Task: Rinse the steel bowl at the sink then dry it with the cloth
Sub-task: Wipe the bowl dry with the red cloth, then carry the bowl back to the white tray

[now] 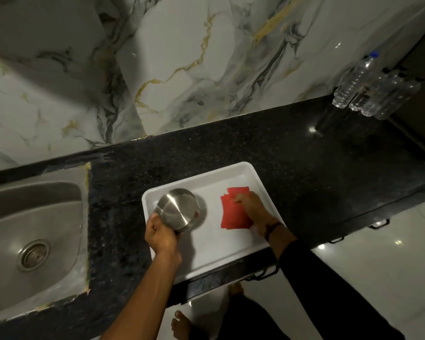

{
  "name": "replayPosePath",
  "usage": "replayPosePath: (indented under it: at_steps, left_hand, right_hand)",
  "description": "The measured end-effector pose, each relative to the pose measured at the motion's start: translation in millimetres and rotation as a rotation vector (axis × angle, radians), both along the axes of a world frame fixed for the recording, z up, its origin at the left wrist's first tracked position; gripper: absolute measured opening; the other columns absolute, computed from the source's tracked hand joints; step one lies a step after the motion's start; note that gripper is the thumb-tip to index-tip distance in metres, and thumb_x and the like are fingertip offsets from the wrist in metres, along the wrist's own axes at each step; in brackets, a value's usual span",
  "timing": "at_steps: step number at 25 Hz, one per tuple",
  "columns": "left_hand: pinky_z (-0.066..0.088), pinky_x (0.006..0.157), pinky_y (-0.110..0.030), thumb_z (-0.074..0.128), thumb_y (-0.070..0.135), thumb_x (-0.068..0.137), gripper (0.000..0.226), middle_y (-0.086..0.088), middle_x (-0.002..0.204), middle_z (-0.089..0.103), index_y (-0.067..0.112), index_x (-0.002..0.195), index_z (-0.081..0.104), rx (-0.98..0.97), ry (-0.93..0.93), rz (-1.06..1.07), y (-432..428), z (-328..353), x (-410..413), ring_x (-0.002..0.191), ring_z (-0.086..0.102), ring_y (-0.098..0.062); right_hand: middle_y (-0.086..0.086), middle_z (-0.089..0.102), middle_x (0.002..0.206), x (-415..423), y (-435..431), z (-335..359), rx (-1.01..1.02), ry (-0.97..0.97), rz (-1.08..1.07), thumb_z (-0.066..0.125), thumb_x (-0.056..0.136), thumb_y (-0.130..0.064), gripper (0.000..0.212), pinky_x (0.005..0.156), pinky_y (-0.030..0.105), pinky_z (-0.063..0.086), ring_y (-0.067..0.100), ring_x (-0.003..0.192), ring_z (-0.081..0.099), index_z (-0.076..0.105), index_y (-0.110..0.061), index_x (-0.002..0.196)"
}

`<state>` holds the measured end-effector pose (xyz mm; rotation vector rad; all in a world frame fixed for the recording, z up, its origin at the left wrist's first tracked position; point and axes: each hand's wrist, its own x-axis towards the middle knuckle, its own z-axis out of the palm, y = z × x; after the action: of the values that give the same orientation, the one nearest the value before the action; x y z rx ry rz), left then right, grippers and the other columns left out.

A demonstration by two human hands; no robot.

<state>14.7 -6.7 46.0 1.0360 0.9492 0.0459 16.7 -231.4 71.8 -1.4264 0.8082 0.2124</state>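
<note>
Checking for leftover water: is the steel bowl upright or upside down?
Upside down and tilted. The steel bowl shows its outer base to the camera, held at its near rim by the left hand over the white tray.

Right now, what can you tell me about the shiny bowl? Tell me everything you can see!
The steel bowl is round, silvery metal with a brushed shine. It is turned so its flat bottom faces up at the camera, tilted, and its inside is hidden. It sits over the left part of the white tray on the dark counter. The left hand grips its near rim. Whether its far edge touches the tray is unclear. A small red speck shows near its right side.
</note>
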Motion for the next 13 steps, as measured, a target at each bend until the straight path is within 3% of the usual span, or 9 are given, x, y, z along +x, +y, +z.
replayPosePath:
  at_steps: [2,4,7,10,13]
  left_hand:
    - [0.063,0.092,-0.057,0.058,0.033,0.106,0.023,-0.002,0.110,0.078,0.030,0.113,0.079,-0.004,-0.011,-0.068,-5,-2,-7,0.097,0.072,-0.022]
    - [0.061,0.095,-0.063,0.057,0.032,0.106,0.023,-0.005,0.118,0.078,0.033,0.109,0.080,0.022,-0.002,-0.071,-11,-8,-11,0.106,0.072,-0.027]
    - [0.065,0.083,-0.058,0.056,0.033,0.108,0.027,0.002,0.108,0.078,0.038,0.097,0.081,0.074,0.004,-0.072,-19,-7,-11,0.102,0.071,-0.025]
    - [0.065,0.060,-0.038,0.056,0.034,0.108,0.027,0.002,0.108,0.076,0.038,0.097,0.080,0.133,0.026,-0.049,-22,-10,-11,0.098,0.069,-0.020]
    - [0.068,0.062,-0.042,0.055,0.035,0.109,0.029,0.005,0.113,0.076,0.042,0.099,0.081,0.162,0.023,-0.057,-20,-13,-11,0.101,0.069,-0.019]
  right_hand:
    - [0.027,0.073,0.123,20,-20,2,0.118,0.142,-0.015,0.050,0.099,-0.009,0.033,0.099,0.061,0.057,0.044,0.105,0.069,0.073,0.004,0.119]
    - [0.028,0.070,0.122,37,-34,-2,0.116,0.227,0.048,0.046,0.105,-0.013,0.033,0.095,0.063,0.055,0.043,0.101,0.067,0.072,0.003,0.115]
    - [0.019,0.067,0.144,49,-46,-18,-0.432,0.220,0.422,0.054,0.110,-0.032,0.042,0.118,0.049,0.046,0.040,0.132,0.063,0.068,-0.005,0.139]
    - [0.012,0.071,0.138,48,-38,-23,-0.889,0.215,0.629,0.055,0.107,-0.046,0.041,0.112,0.045,0.050,0.036,0.129,0.066,0.072,-0.020,0.134]
    - [0.013,0.060,0.146,52,-25,-19,-1.232,0.306,0.708,0.059,0.106,-0.039,0.044,0.102,0.042,0.057,0.032,0.127,0.065,0.058,-0.015,0.143]
